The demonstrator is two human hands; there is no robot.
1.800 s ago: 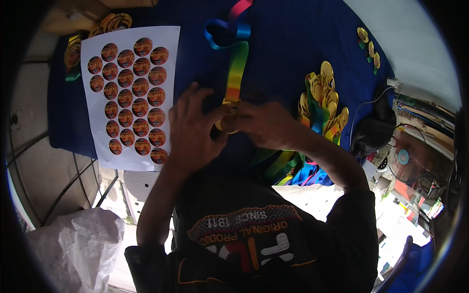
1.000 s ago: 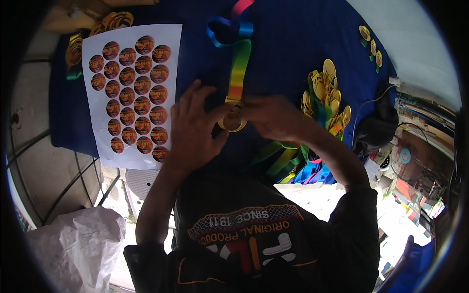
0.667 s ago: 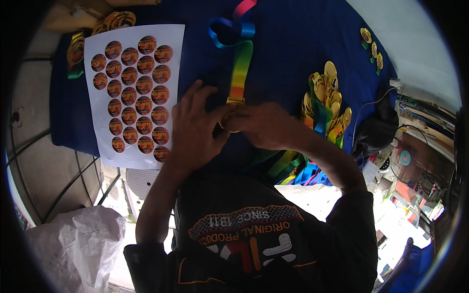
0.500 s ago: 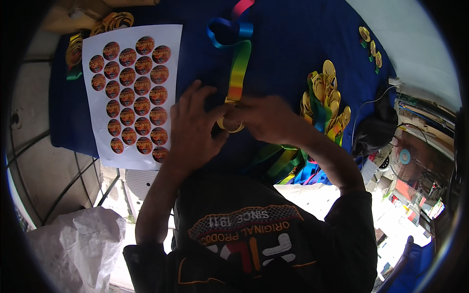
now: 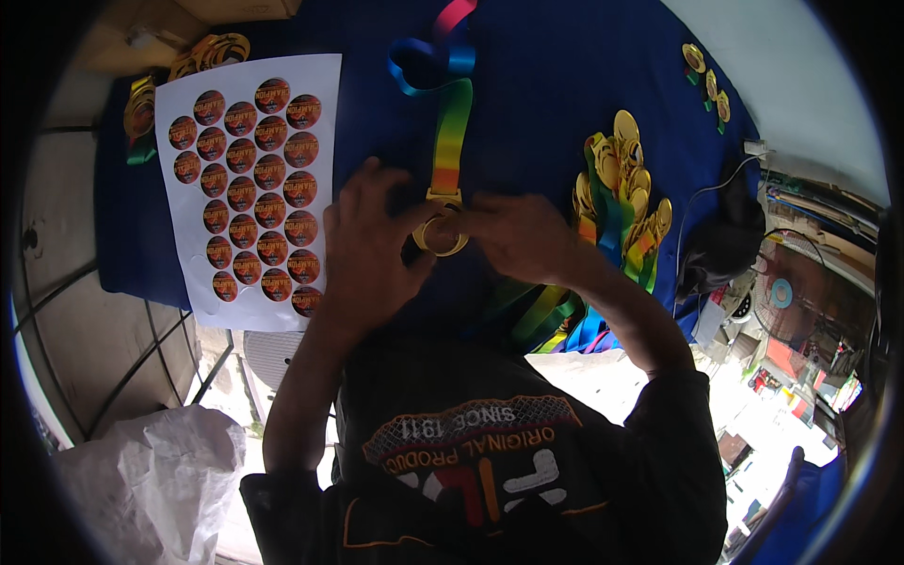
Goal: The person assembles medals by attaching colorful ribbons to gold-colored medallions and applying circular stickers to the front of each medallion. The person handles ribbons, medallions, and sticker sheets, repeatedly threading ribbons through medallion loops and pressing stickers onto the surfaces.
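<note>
Left grip (image 5: 372,247) has the medal (image 5: 442,235) held by its left side between thumb and index, other fingers spread. Solid; I'd want it just firm enough that nothing spins. Medal's on the blue-covered desk (image 5: 537,104) between both hands, ribbon (image 5: 452,127) running off away from the person. Right grip (image 5: 529,240) has fingertips at the medal's right side; can't tell if they're pinching anything. Tbh I'd press lightly, middle outward, nails off the face. Also mind that medal pile (image 5: 623,174) further right, near the forearm (image 5: 633,315).
</note>
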